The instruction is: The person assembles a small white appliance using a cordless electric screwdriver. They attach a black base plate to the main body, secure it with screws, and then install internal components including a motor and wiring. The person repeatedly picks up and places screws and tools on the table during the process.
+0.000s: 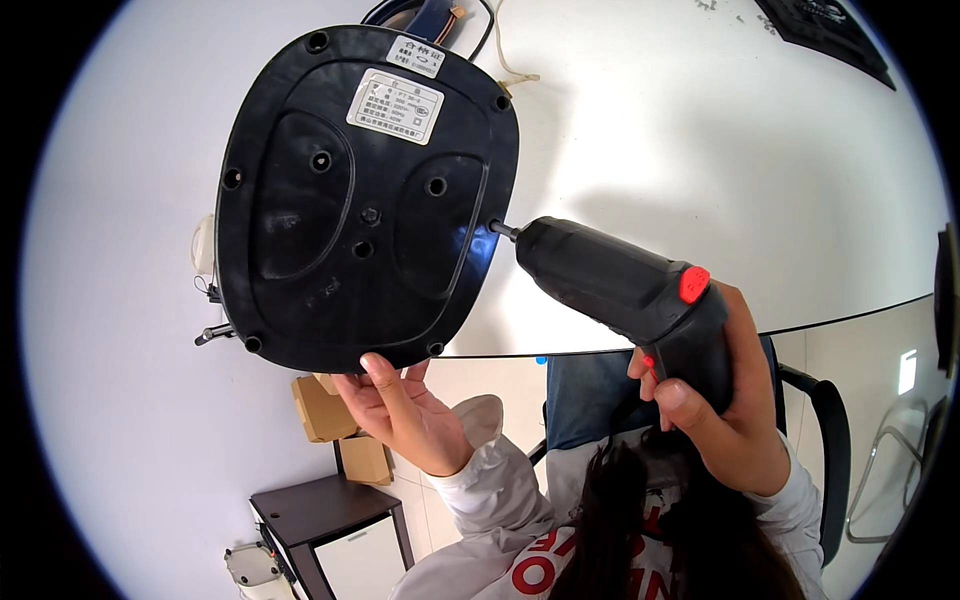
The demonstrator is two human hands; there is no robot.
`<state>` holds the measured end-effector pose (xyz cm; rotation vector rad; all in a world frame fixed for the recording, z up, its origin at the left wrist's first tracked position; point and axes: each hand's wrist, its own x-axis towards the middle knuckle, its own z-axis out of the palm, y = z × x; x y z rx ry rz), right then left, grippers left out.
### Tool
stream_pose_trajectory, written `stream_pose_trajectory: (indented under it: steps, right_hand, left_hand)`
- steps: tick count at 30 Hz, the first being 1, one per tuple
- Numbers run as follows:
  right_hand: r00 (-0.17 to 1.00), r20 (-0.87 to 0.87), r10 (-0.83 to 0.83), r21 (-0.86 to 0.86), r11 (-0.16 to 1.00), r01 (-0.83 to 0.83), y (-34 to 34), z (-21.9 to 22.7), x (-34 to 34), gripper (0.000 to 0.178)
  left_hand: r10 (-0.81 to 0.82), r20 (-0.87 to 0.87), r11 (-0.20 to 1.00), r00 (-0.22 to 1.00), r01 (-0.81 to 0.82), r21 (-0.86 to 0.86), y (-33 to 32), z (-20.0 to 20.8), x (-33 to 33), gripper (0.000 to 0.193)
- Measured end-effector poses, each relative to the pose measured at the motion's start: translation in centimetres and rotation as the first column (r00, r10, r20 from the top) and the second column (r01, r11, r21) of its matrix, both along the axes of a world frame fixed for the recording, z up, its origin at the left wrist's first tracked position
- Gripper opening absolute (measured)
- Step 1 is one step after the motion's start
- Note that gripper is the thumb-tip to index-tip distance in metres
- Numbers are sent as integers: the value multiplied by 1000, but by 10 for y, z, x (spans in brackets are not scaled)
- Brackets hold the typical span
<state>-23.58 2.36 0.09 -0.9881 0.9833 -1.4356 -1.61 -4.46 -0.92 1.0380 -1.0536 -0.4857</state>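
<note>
A black plastic appliance base [360,200], underside up, lies on the white table [700,150]. It has several screw holes and white labels near its far edge. My left hand [405,405] steadies its near edge, fingers spread against the rim. My right hand [725,410] grips a black electric screwdriver [630,290] with a red button. The driver's bit touches the base's right edge.
Cables and a cream cord [505,60] lie behind the base. A black mat [830,35] sits at the far right corner. Below the table edge are cardboard boxes [325,410], a dark small cabinet [330,530] and a chair [830,440].
</note>
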Motion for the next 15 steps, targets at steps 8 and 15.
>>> stream_pose_trajectory:
  steps: [8,15]
  right_hand:
    - [1000,-11,-9,7,1000,9,1,2,-1,53]
    - [997,79,17,67,998,-22,5,-3,-8,50]
  left_hand:
    - [-13,2,1000,1000,13,17,-1,-1,-3,40]
    - [-13,13,999,1000,12,45,2,-10,-7,39]
